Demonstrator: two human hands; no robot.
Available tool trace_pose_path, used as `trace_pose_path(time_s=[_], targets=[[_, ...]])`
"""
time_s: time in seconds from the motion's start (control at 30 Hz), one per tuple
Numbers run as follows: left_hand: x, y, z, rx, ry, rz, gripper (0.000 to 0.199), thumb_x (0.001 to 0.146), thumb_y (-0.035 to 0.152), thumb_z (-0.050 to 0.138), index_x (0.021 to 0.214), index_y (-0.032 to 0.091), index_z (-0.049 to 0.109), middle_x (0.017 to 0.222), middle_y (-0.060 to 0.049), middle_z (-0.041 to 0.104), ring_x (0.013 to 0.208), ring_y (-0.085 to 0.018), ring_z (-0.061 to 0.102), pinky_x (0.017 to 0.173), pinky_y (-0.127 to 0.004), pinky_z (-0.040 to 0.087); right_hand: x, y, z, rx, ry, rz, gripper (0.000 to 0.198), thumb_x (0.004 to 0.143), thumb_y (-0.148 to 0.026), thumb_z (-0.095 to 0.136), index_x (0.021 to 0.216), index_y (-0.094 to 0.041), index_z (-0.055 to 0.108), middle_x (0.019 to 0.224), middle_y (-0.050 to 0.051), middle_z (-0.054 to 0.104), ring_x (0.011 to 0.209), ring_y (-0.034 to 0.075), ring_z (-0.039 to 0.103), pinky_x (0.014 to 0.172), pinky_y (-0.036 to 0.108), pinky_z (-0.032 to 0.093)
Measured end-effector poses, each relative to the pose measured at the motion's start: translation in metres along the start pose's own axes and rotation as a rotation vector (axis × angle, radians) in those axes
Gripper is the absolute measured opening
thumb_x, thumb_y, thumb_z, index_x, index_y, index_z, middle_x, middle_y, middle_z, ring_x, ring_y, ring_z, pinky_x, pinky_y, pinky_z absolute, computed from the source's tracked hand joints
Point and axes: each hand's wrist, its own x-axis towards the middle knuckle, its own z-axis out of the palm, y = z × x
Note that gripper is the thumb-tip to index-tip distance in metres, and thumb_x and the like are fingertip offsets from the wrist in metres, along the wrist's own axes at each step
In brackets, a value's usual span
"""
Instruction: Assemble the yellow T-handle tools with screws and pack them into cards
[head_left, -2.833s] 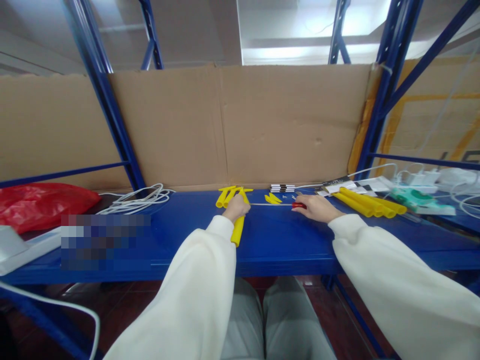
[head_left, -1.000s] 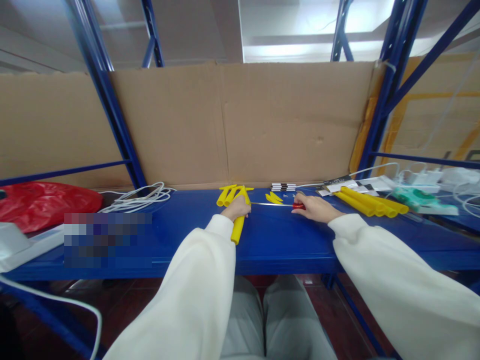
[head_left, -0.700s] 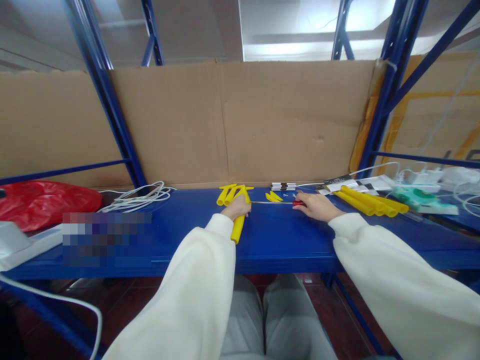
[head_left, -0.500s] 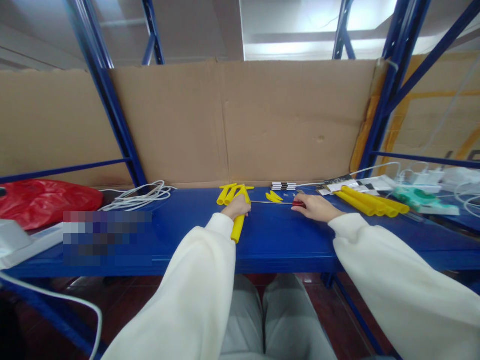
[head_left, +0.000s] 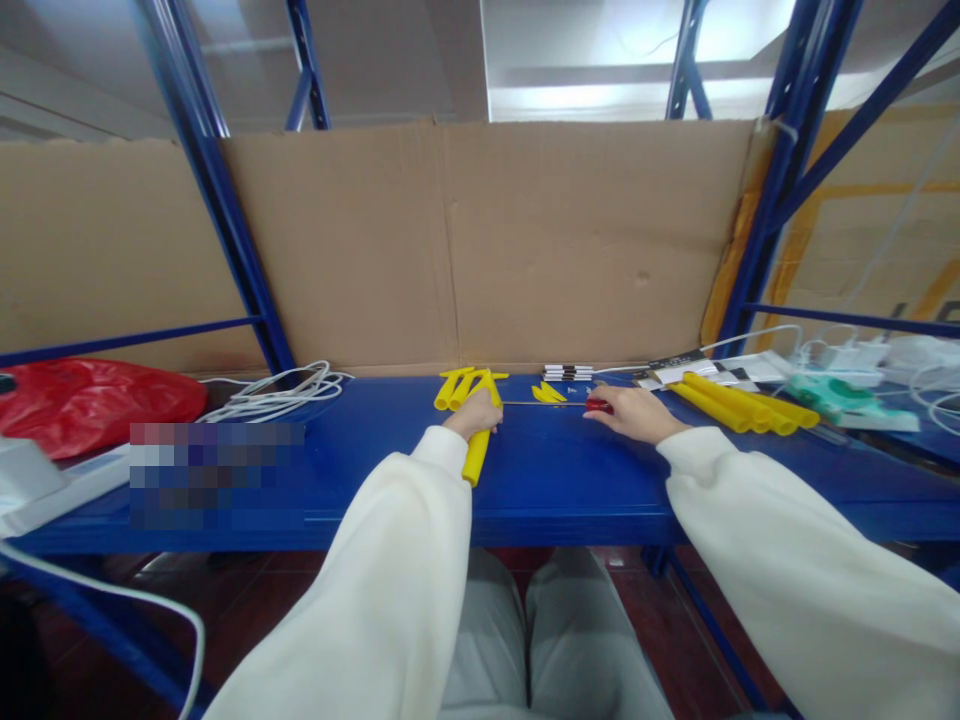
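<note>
My left hand (head_left: 475, 412) is wrapped round a yellow tube (head_left: 475, 462) that lies slanted on the blue bench, its near end toward me. In my right hand (head_left: 634, 412) is the red handle of a screwdriver (head_left: 598, 405). Its long thin shaft points left and reaches the tube beside my left fingers; the tip is hidden there. Behind my left hand lie more yellow tubes (head_left: 444, 392) with flat yellow pieces at their far ends. Small yellow pieces (head_left: 548, 393) and tiny metal bits (head_left: 572, 390) rest beyond the shaft.
Several loose yellow tubes (head_left: 739, 405) lie at the right. A striped black-and-white stack (head_left: 568, 372) sits by the cardboard wall (head_left: 480, 250). White cable coils (head_left: 289, 393), a red bag (head_left: 97, 400) and a power strip (head_left: 67, 490) occupy the left. Blue rack posts (head_left: 232, 220) frame the bench (head_left: 390, 470).
The fingers of my right hand have shifted slightly round the screwdriver's handle. My left hand and the tube stay in place.
</note>
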Motion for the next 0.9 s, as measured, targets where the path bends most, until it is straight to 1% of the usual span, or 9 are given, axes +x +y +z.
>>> trace_pose_path(time_s=[0.07, 0.17, 0.27, 0.33, 0.47, 0.57, 0.73, 0.8, 0.9], targets=[[0.0011, -0.0008, 0.0004, -0.002, 0.003, 0.009, 0.018, 0.072, -0.001, 0.058, 0.059, 0.013, 0.06, 0.052, -0.003, 0.058, 0.055, -0.015, 0.06, 0.055, -0.022, 0.049, 0.0003, 0.0, -0.0004, -0.025, -0.011, 0.02, 0.022, 0.094, -0.033, 0.053, 0.108, -0.019, 0.063, 0.1, 0.011, 0.074, 0.082, 0.025, 0.07, 0.067, 0.03, 0.045], [0.0009, -0.0006, 0.0001, 0.006, 0.005, 0.008, 0.017, 0.072, -0.001, 0.058, 0.061, 0.012, 0.062, 0.053, -0.004, 0.059, 0.057, -0.016, 0.062, 0.057, -0.023, 0.049, 0.0007, 0.0024, 0.0008, -0.021, 0.03, -0.017, 0.018, 0.093, -0.029, 0.052, 0.104, -0.02, 0.064, 0.102, 0.011, 0.073, 0.087, 0.024, 0.069, 0.069, 0.029, 0.045], [-0.0013, 0.0008, -0.0008, 0.007, 0.002, -0.001, 0.015, 0.073, 0.001, 0.057, 0.064, 0.011, 0.063, 0.054, -0.003, 0.06, 0.058, -0.016, 0.062, 0.057, -0.022, 0.049, 0.0009, 0.0065, 0.0045, -0.011, 0.078, -0.062, 0.021, 0.094, -0.034, 0.052, 0.103, -0.02, 0.065, 0.107, 0.012, 0.073, 0.094, 0.025, 0.068, 0.074, 0.03, 0.046], [-0.0027, 0.0015, -0.0011, -0.002, -0.002, -0.003, 0.015, 0.074, 0.001, 0.056, 0.064, 0.011, 0.062, 0.053, -0.002, 0.059, 0.057, -0.015, 0.061, 0.055, -0.021, 0.047, 0.001, 0.0084, 0.0068, -0.015, 0.075, -0.07, 0.024, 0.095, -0.037, 0.051, 0.105, -0.021, 0.065, 0.107, 0.011, 0.073, 0.094, 0.024, 0.068, 0.075, 0.03, 0.047], [-0.0027, 0.0013, -0.0006, -0.005, -0.007, -0.013, 0.019, 0.074, 0.0, 0.055, 0.061, 0.013, 0.058, 0.051, 0.0, 0.056, 0.053, -0.013, 0.058, 0.052, -0.019, 0.043, 0.0013, 0.0081, 0.007, -0.029, 0.02, -0.041, 0.024, 0.094, -0.04, 0.053, 0.107, -0.022, 0.063, 0.099, 0.009, 0.074, 0.083, 0.023, 0.069, 0.068, 0.028, 0.046], [-0.0017, 0.0014, -0.0003, -0.008, -0.009, -0.018, 0.021, 0.074, 0.0, 0.056, 0.058, 0.014, 0.056, 0.051, 0.0, 0.055, 0.054, -0.013, 0.058, 0.052, -0.02, 0.043, 0.0012, 0.0062, 0.0041, -0.051, -0.013, -0.015, 0.021, 0.094, -0.036, 0.053, 0.106, -0.021, 0.061, 0.094, 0.008, 0.075, 0.077, 0.023, 0.069, 0.062, 0.028, 0.044], [-0.0032, 0.0038, -0.0014, -0.01, -0.011, -0.026, 0.023, 0.074, 0.0, 0.056, 0.055, 0.014, 0.055, 0.052, -0.001, 0.056, 0.055, -0.014, 0.058, 0.053, -0.021, 0.044, 0.0015, 0.0063, 0.0042, -0.035, 0.034, -0.073, 0.021, 0.095, -0.036, 0.052, 0.101, -0.02, 0.065, 0.104, 0.011, 0.074, 0.094, 0.025, 0.069, 0.075, 0.03, 0.049], [-0.004, 0.0044, -0.0019, -0.008, -0.013, -0.021, 0.024, 0.075, 0.0, 0.056, 0.055, 0.014, 0.054, 0.051, -0.001, 0.056, 0.054, -0.013, 0.057, 0.053, -0.021, 0.044, 0.002, 0.0065, 0.0057, -0.023, 0.012, -0.072, 0.025, 0.096, -0.037, 0.05, 0.101, -0.02, 0.067, 0.106, 0.012, 0.073, 0.097, 0.025, 0.068, 0.078, 0.031, 0.05], [-0.0041, 0.0043, -0.0021, 0.006, -0.011, -0.017, 0.023, 0.075, 0.0, 0.057, 0.055, 0.014, 0.055, 0.051, -0.001, 0.055, 0.053, -0.013, 0.057, 0.052, -0.021, 0.044, 0.0023, 0.0052, 0.0063, 0.009, -0.05, -0.037, 0.029, 0.098, -0.037, 0.045, 0.104, -0.019, 0.067, 0.107, 0.012, 0.073, 0.094, 0.025, 0.069, 0.079, 0.032, 0.05]])
